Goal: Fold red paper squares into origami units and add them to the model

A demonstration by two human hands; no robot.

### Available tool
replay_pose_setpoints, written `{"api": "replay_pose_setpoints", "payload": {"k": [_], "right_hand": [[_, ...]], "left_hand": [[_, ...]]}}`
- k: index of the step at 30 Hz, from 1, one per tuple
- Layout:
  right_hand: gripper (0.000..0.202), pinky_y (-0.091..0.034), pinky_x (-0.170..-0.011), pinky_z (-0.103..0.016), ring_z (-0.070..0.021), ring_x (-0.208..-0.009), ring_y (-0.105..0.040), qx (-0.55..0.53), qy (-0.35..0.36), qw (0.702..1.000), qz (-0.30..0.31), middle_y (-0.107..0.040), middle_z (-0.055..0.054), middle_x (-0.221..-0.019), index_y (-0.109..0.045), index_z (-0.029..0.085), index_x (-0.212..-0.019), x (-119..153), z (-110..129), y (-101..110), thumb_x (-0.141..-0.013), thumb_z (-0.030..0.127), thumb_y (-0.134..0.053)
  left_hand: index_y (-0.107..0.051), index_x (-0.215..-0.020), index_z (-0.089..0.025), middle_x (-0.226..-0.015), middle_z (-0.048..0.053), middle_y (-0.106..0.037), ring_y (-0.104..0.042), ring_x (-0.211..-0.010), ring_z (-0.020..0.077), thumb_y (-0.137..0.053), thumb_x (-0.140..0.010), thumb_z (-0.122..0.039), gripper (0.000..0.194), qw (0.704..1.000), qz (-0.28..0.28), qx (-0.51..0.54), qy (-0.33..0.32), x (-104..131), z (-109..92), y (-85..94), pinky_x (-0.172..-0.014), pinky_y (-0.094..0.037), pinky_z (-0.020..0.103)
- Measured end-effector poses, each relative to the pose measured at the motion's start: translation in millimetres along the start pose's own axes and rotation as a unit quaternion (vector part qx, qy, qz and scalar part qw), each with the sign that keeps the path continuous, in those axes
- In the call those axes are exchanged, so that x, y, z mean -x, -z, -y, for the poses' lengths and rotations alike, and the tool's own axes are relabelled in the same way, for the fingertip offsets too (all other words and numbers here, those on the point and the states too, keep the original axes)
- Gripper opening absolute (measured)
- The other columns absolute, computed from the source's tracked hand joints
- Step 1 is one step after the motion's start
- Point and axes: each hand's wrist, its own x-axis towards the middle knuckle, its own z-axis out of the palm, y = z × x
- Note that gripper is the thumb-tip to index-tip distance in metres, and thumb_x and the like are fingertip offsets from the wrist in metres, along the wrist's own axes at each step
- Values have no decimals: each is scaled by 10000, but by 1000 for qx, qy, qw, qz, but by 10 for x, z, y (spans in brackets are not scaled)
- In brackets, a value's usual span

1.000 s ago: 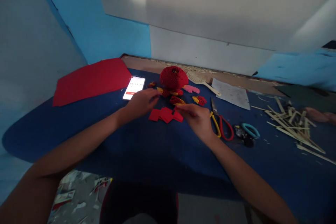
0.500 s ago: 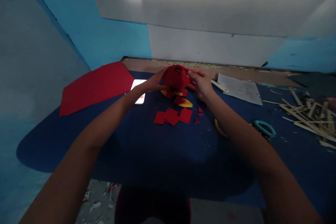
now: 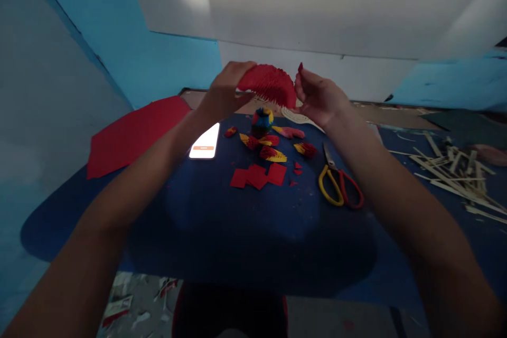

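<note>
A domed red piece of folded paper units (image 3: 270,83) is tilted in the air above the far part of the blue table. My left hand (image 3: 232,87) grips its left edge. At its right edge my right hand (image 3: 317,95) is closed, with a small dark red paper piece (image 3: 300,67) pinched between finger and thumb. Below stands a small blue, yellow and red round piece (image 3: 262,119). Around it lie red-and-yellow folded pieces (image 3: 273,155) and a pink one with a yellow tip (image 3: 290,132). Red paper squares (image 3: 256,176) lie nearer to me.
Scissors (image 3: 341,186) with yellow and red handles lie right of the squares. A lit phone (image 3: 204,142) and a large red sheet (image 3: 134,134) are at left. Thin wooden strips (image 3: 459,169) are heaped at right. A wall rises behind the blue table (image 3: 245,232).
Both hands have lifted the red domed piece off the table and tilted it. The round piece below it and the scissors have come into view. The right hand now holds up a small red piece.
</note>
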Motion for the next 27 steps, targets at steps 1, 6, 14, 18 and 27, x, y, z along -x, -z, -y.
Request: {"api": "replay_pose_setpoints", "payload": {"k": [1, 6, 14, 18, 27], "right_hand": [[115, -555, -690, -333, -187, -877, -649, -67, -71, 995, 34, -681, -50, -855, -588, 225, -735, 115, 109, 17, -823, 270, -528], [113, -564, -678, -369, -178, -803, -662, -182, -204, 957, 92, -676, -23, -824, -594, 235, -839, 1034, 447, -18, -835, 304, -505], [181, -573, -672, -389, -135, -633, -637, -357, -376, 845, 130, -657, 30, -700, -641, 246, -822, 1932, 371, -13, -667, 246, -733], [205, -542, -769, -449, -144, -725, -657, -364, -454, 810, 68, -696, 41, -758, -641, 254, -826, 1964, 276, 18, -661, 174, -731], [175, -516, -837, -424, -101, -697, -642, -327, -514, 793, 6, -691, 38, -748, -650, 219, -799, 1931, -105, 11, -664, 142, -730]], "left_hand": [[-483, -1223, -178, -1182, 85, -564, -479, -1110, 203, -471, -845, -372, 425, 1000, 0, -20, 15, 15, -87, 154, -960, -376, 347], [-650, -1008, -239, -985, 50, -646, -539, -975, 232, -536, -804, -439, 308, 997, 36, -46, 40, 374, -561, 778, -879, -424, 421], [-610, -1108, -237, -1045, 44, -674, -629, -923, 180, -603, -796, -299, 318, 927, 174, 331, 20, 841, -778, 928, -775, -473, 271], [-631, -1037, -158, -943, 57, -691, -633, -806, 149, -596, -798, -307, 284, 909, 239, 339, 35, 880, -744, 732, -684, -456, 216], [-540, -1165, -129, -1094, 89, -634, -591, -955, 173, -524, -829, -307, 381, 911, 297, 271, 92, 821, -572, 190, -810, -420, 261]]}}
